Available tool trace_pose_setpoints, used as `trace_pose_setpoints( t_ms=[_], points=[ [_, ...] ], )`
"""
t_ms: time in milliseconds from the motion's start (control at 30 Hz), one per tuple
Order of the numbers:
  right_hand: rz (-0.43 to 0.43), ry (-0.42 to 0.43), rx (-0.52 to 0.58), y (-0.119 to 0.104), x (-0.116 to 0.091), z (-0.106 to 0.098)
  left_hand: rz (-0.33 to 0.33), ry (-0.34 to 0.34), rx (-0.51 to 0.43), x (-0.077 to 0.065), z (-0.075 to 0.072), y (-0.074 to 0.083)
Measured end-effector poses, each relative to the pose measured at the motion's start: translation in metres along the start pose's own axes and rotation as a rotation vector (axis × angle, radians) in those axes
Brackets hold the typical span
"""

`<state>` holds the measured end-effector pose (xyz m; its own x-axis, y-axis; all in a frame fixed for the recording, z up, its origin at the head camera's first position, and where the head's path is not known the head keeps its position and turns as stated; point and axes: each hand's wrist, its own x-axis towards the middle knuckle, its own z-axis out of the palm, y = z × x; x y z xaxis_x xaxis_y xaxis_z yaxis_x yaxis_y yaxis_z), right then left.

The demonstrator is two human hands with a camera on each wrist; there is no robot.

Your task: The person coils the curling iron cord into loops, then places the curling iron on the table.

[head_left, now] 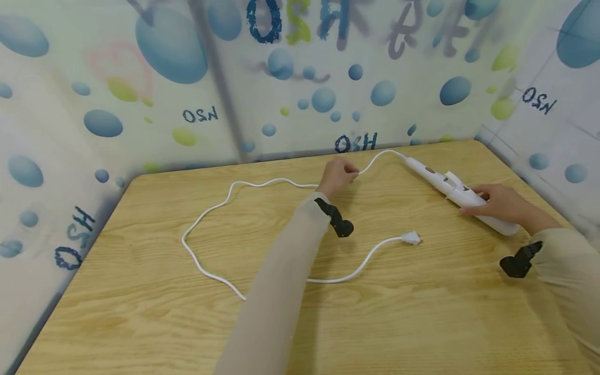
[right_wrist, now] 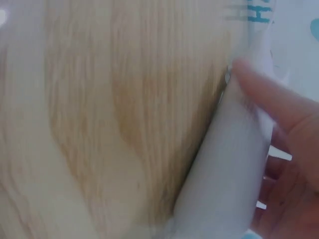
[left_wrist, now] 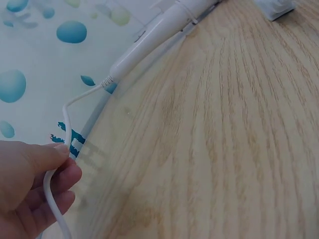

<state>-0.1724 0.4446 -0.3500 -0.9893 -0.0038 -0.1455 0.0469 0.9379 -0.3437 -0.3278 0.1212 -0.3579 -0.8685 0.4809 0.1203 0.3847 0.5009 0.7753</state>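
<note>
My right hand (head_left: pixel 500 203) is gripping the wand (head_left: pixel 440 182) at the desk's (head_left: pixel 356 328) right, likely stiff, light and slick, best held round its thick body; my left hand (head_left: pixel 336 176) is pinching its soft-looking cord (head_left: pixel 328 281).

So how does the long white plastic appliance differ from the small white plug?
The long white plastic appliance is much larger than the small white plug. The right hand grips the appliance, while the plug lies untouched on the light-brown wooden table. The appliance has a raised white piece; the plug ends in short prongs. Both have white cord attached.
</note>
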Motion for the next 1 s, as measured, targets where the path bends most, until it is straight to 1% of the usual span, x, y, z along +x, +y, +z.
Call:
trace_pose_setpoints(
  t_ms=[133, 233, 367, 500, 633, 733, 800, 900, 1000],
  points=[
    [-0.021, 0.018, -0.027, -0.006, 0.005, 0.002, -0.023, -0.014, -0.042, -0.003, -0.004, -0.003],
    [-0.034, 0.025, -0.030, -0.010, 0.008, 0.002, -0.035, -0.008, -0.059, -0.006, -0.008, -0.004],
    [-0.041, 0.030, -0.004, -0.015, 0.012, 0.001, -0.040, 0.007, -0.070, -0.011, -0.017, -0.004],
    [-0.066, 0.088, 0.037, -0.017, 0.013, -0.006, -0.037, 0.006, -0.119, -0.015, -0.025, -0.002],
    [-0.097, 0.173, 0.071, -0.022, 0.012, -0.017, -0.017, -0.025, -0.188, -0.018, -0.035, 0.001],
    [-0.101, 0.206, 0.079, -0.030, 0.009, -0.027, -0.002, -0.067, -0.223, -0.021, -0.044, 0.003],
    [-0.101, 0.204, 0.081, -0.036, 0.007, -0.035, 0.008, -0.085, -0.255, -0.025, -0.050, 0.005],
    [-0.094, 0.200, 0.091, -0.045, 0.003, -0.044, 0.034, -0.090, -0.294, -0.031, -0.059, 0.007],
    [-0.093, 0.234, 0.088, -0.053, 0.002, -0.050, 0.070, -0.086, -0.328, -0.039, -0.066, 0.009]
  ],
)
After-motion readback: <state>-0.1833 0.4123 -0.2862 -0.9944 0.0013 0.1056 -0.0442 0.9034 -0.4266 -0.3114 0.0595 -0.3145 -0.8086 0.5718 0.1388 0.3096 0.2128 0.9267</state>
